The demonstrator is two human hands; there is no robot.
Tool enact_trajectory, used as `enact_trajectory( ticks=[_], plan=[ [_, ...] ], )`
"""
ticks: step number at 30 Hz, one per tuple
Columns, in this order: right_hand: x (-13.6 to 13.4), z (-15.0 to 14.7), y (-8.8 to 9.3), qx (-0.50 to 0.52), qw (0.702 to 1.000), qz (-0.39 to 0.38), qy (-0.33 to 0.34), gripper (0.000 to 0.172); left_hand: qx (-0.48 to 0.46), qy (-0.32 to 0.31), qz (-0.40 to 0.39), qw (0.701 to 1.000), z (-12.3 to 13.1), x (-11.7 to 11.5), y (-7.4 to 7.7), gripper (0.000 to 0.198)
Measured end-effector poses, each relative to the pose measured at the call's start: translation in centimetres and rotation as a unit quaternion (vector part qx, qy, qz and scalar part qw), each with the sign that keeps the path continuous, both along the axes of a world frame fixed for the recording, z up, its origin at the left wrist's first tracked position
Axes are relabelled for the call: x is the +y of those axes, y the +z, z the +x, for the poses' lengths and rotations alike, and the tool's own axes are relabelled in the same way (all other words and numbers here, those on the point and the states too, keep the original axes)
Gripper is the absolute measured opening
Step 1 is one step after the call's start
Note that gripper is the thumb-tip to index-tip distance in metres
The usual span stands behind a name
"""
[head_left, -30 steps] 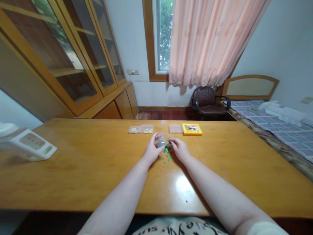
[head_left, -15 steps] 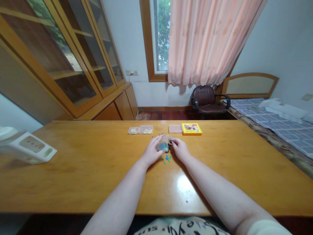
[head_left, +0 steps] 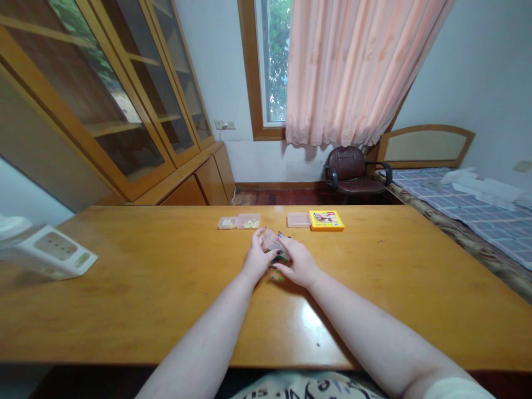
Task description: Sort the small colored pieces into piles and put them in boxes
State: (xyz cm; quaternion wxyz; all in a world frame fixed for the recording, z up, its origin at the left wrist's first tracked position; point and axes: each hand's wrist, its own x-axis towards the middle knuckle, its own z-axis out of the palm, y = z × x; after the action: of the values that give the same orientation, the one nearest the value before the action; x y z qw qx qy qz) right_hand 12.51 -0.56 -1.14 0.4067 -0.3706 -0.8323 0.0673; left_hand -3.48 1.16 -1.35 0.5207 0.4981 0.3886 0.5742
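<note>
A small clear plastic box (head_left: 272, 242) is tilted between my two hands over the table. My left hand (head_left: 256, 257) grips its left side, thumb across the near face and fingers behind. On the right side my right hand (head_left: 302, 262) curves round the box, fingertips at its upper edge and thumb low near the front. Bits of green and dark colour show at the box's lower edge, partly hidden by the fingers. Several small blue and green pieces (head_left: 276, 275) lie on the tabletop just below the hands.
Beyond my hands, an open clear case (head_left: 248, 218) holds small pale pieces. A clear plastic lid or tray (head_left: 298, 220) lies beside a yellow box (head_left: 326, 220). A white appliance (head_left: 54, 252) stands at the left of the wooden table (head_left: 166, 310).
My right hand has moved from the loose pieces onto the box's right side. The box has tipped and shifted slightly left, and fewer coloured pieces show below it.
</note>
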Motion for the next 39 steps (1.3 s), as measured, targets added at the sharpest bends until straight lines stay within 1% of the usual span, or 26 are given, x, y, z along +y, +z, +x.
enact_trajectory(
  ticks=[1,3,6,8,17,21,23,27,29,30,32,34,36,39],
  plan=[
    [-0.2,-0.3,0.1,-0.013,1.000,0.017,-0.007,0.065,-0.011,-0.013,-0.005,1.000,0.2,-0.1,-0.1,0.093],
    [-0.5,-0.7,0.2,-0.032,0.998,0.040,-0.022,0.058,-0.015,-0.028,-0.004,0.999,0.3,-0.2,0.0,0.092],
    [-0.4,-0.7,0.2,-0.048,0.997,0.055,-0.036,0.047,-0.005,-0.028,-0.004,1.000,0.3,-0.4,0.2,0.073],
    [-0.3,-0.5,0.2,-0.048,0.997,0.055,-0.037,0.045,0.003,-0.023,-0.005,1.000,0.2,-0.3,0.1,0.068],
    [-0.1,-0.2,-0.1,-0.048,0.998,0.027,-0.027,0.042,0.018,-0.009,-0.011,1.000,-0.2,0.3,-0.9,0.076],
    [0.1,-0.2,-0.1,-0.046,0.999,0.019,-0.020,0.043,0.012,0.001,-0.012,1.000,0.0,0.3,-0.6,0.076],
    [0.0,-0.3,0.0,-0.060,0.998,0.018,-0.022,0.045,0.007,0.007,-0.009,1.000,0.1,0.3,-0.4,0.076],
    [0.3,-0.9,0.8,-0.098,0.993,0.026,-0.056,0.043,-0.005,-0.002,0.000,1.000,0.2,0.7,-0.4,0.079],
    [1.2,-1.2,1.3,-0.117,0.991,0.025,-0.065,0.040,-0.023,0.005,0.001,1.000,0.0,1.1,-0.7,0.079],
    [2.0,-1.2,1.6,-0.131,0.989,0.023,-0.065,0.040,-0.033,0.019,-0.003,0.999,-0.1,1.4,-0.9,0.077],
    [4.0,-1.3,2.1,-0.160,0.984,0.011,-0.083,0.041,-0.046,0.067,-0.021,0.996,-0.5,1.9,-1.3,0.069],
    [6.4,-1.3,2.5,-0.201,0.975,-0.010,-0.094,0.044,-0.043,0.132,-0.051,0.989,-1.0,2.4,-1.5,0.055],
    [8.6,-1.6,2.6,-0.247,0.964,-0.037,-0.095,0.044,-0.037,0.189,-0.080,0.978,-1.4,2.8,-1.7,0.042],
    [11.2,-2.4,2.2,-0.308,0.947,-0.054,-0.074,0.043,-0.035,0.235,-0.095,0.967,-1.8,3.1,-1.7,0.032]
  ],
)
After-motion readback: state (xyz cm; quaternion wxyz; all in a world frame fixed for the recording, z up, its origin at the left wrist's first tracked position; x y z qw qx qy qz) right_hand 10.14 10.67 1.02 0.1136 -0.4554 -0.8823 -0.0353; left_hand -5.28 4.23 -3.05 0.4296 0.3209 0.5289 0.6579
